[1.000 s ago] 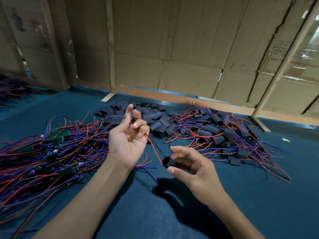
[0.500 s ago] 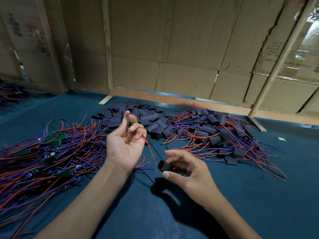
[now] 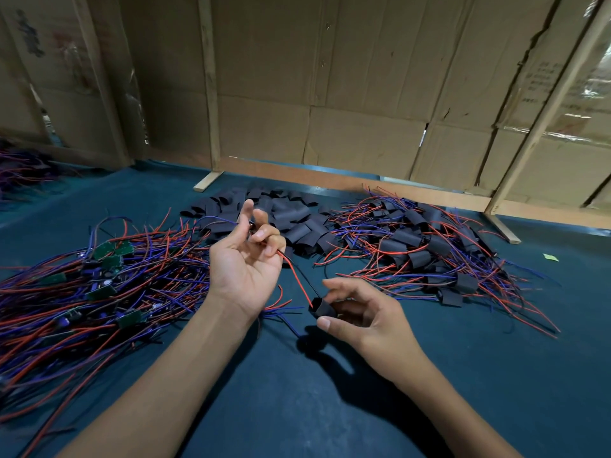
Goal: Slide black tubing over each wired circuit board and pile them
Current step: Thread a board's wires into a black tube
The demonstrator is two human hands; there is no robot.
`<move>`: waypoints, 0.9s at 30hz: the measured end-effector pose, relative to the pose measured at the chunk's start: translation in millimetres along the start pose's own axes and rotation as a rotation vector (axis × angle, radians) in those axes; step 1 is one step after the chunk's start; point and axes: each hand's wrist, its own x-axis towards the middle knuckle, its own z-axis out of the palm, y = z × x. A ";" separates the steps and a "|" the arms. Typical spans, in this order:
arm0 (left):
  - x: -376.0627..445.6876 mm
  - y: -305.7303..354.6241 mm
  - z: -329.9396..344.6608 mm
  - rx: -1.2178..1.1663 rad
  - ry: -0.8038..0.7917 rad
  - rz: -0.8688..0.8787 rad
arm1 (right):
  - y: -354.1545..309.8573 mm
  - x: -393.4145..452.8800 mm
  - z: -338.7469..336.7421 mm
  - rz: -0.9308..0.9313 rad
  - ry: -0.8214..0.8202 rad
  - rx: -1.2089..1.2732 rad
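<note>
While bare boards (image 3: pixel 105 251) with red and blue leads lie heaped left of the tube (image 3: pixel 322 308), the left hand (image 3: pixel 246 262) is raised up-left of it, palm up, pinching the red wire (image 3: pixel 296 276) that slants down into the tube's mouth. Beyond it sits a stack of cut sleeves (image 3: pixel 284 216). The right hand (image 3: pixel 362 315) pinches the tube between thumb and fingers, above the blue mat (image 3: pixel 297 408). Right of and beyond the tube spreads the finished pile (image 3: pixel 416 246).
</note>
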 end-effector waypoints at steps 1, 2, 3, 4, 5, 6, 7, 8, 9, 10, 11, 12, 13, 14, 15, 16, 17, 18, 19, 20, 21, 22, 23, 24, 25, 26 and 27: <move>-0.1 -0.3 0.4 0.019 0.002 0.007 | 0.2 -0.1 -0.3 0.006 -0.003 0.011; -0.3 -0.5 0.7 0.039 0.006 0.015 | 0.4 -0.2 -0.5 0.011 -0.007 0.019; -0.6 -0.7 1.0 0.058 0.011 0.024 | 0.7 -0.5 -0.6 0.015 -0.011 0.027; -0.7 -0.5 1.2 0.071 0.016 0.034 | 0.9 -0.6 -0.7 0.019 -0.016 0.037; -0.8 -0.1 1.2 0.078 0.020 0.041 | 0.9 -0.6 -0.5 0.019 -0.019 0.047; -0.9 0.2 1.2 0.081 0.021 0.045 | 0.8 -0.9 -0.3 0.017 -0.021 0.061; -0.9 0.6 1.4 0.081 0.021 0.047 | 0.7 -0.8 -0.2 0.016 -0.023 0.079; -1.1 0.8 1.5 0.081 0.020 0.046 | 0.8 -0.9 -0.4 0.017 -0.027 0.098; -1.4 0.8 1.9 0.082 0.018 0.044 | 1.0 -0.8 -0.7 0.016 -0.032 0.115; -1.6 0.7 2.3 0.085 0.018 0.043 | 1.0 -0.6 -0.9 0.011 -0.037 0.130; -1.8 0.4 2.7 0.089 0.020 0.044 | 1.1 -0.5 -0.9 0.008 -0.039 0.152; -2.1 0.1 3.2 0.097 0.024 0.045 | 1.1 -0.5 -0.7 0.010 -0.037 0.190; -2.2 -0.2 3.6 0.107 0.029 0.047 | 0.5 -0.2 -0.5 0.020 -0.030 0.240; -2.5 -0.5 3.9 0.116 0.035 0.049 | -0.5 -0.1 -0.6 0.032 -0.019 0.286; -2.7 -0.7 4.2 0.121 0.039 0.050 | -1.3 0.1 -0.9 0.041 -0.009 0.315; -2.8 -0.7 4.3 0.123 0.039 0.050 | -1.7 0.0 -1.4 0.044 -0.001 0.318; -2.9 -0.8 4.2 0.122 0.038 0.049 | -1.9 -0.1 -1.9 0.045 0.004 0.301; -3.0 -1.2 4.1 0.123 0.035 0.046 | -1.9 0.1 -2.5 0.050 0.012 0.275; -3.2 -1.8 4.1 0.126 0.029 0.042 | -2.1 0.2 -2.8 0.060 0.023 0.254; -3.7 -2.8 4.1 0.135 0.021 0.040 | -2.7 0.5 -2.7 0.070 0.033 0.239; -4.4 -4.6 4.2 0.154 0.010 0.043 | -3.7 0.8 -2.2 0.076 0.041 0.230; -5.2 -7.1 4.4 0.181 -0.006 0.047 | -4.8 1.1 -1.5 0.079 0.049 0.222; -6.1 -10.2 4.5 0.211 -0.025 0.050 | -5.8 1.3 -0.6 0.080 0.056 0.213; -7.2 -13.2 4.3 0.243 -0.048 0.053 | -6.5 1.5 0.1 0.080 0.061 0.205; -8.3 -15.9 4.4 0.283 -0.077 0.056 | -6.8 1.4 0.8 0.077 0.066 0.204; -9.3 -18.3 4.7 0.339 -0.111 0.057 | -6.6 1.3 1.4 0.073 0.072 0.208; -10.1 -20.8 5.3 0.416 -0.149 0.050 | -6.5 1.2 2.0 0.071 0.086 0.211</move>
